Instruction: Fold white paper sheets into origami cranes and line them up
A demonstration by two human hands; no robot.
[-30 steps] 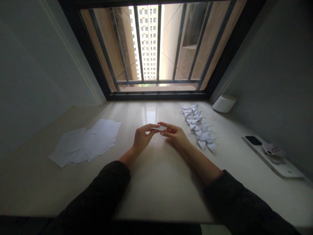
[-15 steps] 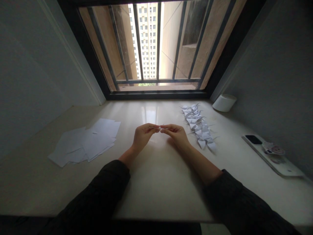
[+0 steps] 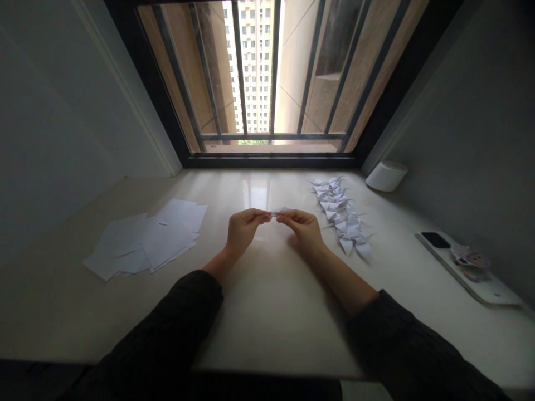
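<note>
My left hand (image 3: 242,229) and my right hand (image 3: 304,227) meet above the middle of a pale table (image 3: 267,312). Both pinch a small folded piece of white paper (image 3: 277,212) between thumb and fingertips. The paper is narrow and mostly hidden by my fingers. To the right of my right hand lies a row of several finished white paper cranes (image 3: 341,219). A loose pile of white paper sheets (image 3: 146,238) lies to the left of my left hand.
A white cylinder (image 3: 387,175) lies at the back right by the wall. A phone and a small round item rest on a white tray (image 3: 472,267) at the right edge. A barred window (image 3: 267,83) stands behind the table.
My right hand's fingers, stretched out a second ago, have curled into a pinch on the paper. Both hands rose slightly and the view tilted a little.
</note>
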